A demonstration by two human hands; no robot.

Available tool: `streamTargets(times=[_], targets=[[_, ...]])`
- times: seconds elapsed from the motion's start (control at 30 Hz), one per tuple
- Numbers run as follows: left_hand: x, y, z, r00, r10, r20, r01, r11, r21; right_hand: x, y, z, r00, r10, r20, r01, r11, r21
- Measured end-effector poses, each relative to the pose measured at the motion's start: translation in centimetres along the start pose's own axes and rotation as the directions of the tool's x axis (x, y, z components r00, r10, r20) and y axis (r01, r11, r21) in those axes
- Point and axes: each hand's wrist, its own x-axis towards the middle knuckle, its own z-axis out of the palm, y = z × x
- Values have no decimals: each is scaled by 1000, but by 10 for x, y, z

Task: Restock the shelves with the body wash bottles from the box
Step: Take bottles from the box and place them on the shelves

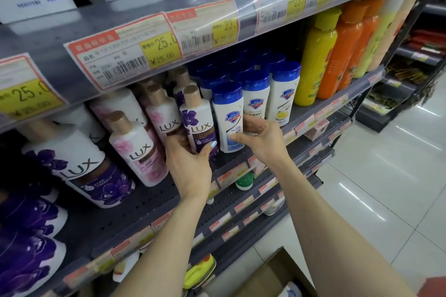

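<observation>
Pale glossy floor tiles (pixel 391 176) on my right mirror ceiling lights; far right, another rack (pixel 420 55), perhaps snacks.

A shop aisle: tiered grey shelves (pixel 149 202) stocked with rows of body wash bottles (pixel 255 94) just above the fingers (pixel 235 137), price labels (pixel 125 60) with barcodes along each shelf edge, and a glossy tiled floor (pixel 386 176) to the right.
</observation>
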Motion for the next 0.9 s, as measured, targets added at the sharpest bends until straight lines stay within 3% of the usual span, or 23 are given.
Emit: streamTargets(times=[0.3,0.9], targets=[[0,0,13,996,54,-65,-50,997,51,-6,6,16,986,-76,-145,73,997,-25],[2,-5,17,996,40,-78,-39,999,16,-10,13,25,973,-99,-209,83,993,-87]])
